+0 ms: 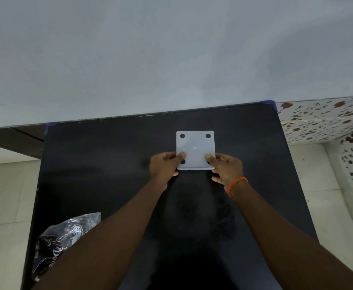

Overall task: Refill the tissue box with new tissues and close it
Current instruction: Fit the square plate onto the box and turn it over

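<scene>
box [195,150] upside down mid-bench [108,164], four feet up | left hand [164,164] and right hand [226,167] both grip box near corners, thumbs on top | tissue pack [67,235] well nearer than box, left-hand side

Soft, dim, even light; faint glare on the black table [108,164]; edges bend.

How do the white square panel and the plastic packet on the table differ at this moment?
The white panel is flat, rigid-looking and square with dark round dots; the plastic packet is crinkled, shiny and printed. The panel is gripped by the left hand and right hand; the packet lies untouched. Both are over the black table.
</scene>
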